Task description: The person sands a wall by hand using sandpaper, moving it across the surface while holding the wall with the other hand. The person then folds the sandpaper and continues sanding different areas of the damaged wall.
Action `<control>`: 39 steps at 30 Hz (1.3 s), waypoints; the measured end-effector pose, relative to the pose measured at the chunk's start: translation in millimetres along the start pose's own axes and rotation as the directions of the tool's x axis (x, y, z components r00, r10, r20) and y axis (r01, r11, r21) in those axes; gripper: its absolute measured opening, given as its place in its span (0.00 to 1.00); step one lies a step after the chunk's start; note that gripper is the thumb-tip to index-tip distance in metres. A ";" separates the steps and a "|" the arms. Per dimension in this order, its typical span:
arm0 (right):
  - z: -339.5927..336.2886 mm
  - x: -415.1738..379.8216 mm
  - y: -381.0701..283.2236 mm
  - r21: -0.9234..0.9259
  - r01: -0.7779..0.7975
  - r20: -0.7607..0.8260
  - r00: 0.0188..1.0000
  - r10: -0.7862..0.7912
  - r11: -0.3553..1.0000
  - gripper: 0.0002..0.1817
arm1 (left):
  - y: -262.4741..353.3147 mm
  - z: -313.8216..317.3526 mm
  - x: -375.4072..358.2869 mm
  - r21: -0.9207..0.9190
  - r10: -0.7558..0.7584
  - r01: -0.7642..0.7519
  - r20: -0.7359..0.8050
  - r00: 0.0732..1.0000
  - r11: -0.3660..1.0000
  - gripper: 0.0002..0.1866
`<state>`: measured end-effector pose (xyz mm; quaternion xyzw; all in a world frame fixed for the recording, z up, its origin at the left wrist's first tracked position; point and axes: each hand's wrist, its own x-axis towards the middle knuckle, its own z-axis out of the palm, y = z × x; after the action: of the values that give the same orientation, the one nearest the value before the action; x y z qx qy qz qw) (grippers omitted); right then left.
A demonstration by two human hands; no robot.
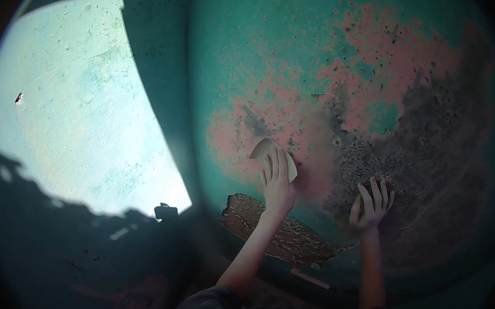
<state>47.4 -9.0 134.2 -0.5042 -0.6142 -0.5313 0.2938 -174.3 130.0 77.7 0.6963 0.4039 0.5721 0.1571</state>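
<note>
Under the fingers of my left hand (278, 188) is a pale, curved sheet of sandpaper (264, 145), pressed against a worn green painted surface (240, 56). Its top left edge curls up, and its underside is hidden. My right hand (372, 204) lies lower and to the right, fingers spread on a dark grey, pitted patch (416, 158), with nothing visible in it. Around the sandpaper, pink undercoat (312, 167) shows through the green.
Below my left hand, a ragged brown flaked area (283, 236) breaks the surface. At the left, bright sunlight falls on a pale panel (81, 109) with a small chipped spot (19, 98). A dark vertical corner (182, 101) separates panel and green surface.
</note>
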 end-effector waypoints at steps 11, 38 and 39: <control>-3.3 22.0 -105.1 0.500 -0.388 0.339 0.910 0.237 0.775 0.22 | -1.4 -14.8 -20.1 0.126 -0.038 0.003 0.276 0.960 0.992 0.45; -35.3 11.5 -149.4 0.281 -0.778 0.385 0.627 0.677 0.561 0.34 | 58.6 -18.1 -12.9 -0.734 -0.165 0.375 0.346 0.924 0.566 0.20; -36.0 14.2 -147.4 0.194 -0.649 0.341 0.748 0.570 0.736 0.36 | 62.9 -16.4 -12.3 -0.705 -0.140 0.353 0.342 0.929 0.615 0.19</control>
<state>-100.7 -28.0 103.9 -0.6928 -0.5190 -0.2339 0.4427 -165.6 77.7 117.1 0.5712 0.1978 0.5663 0.5603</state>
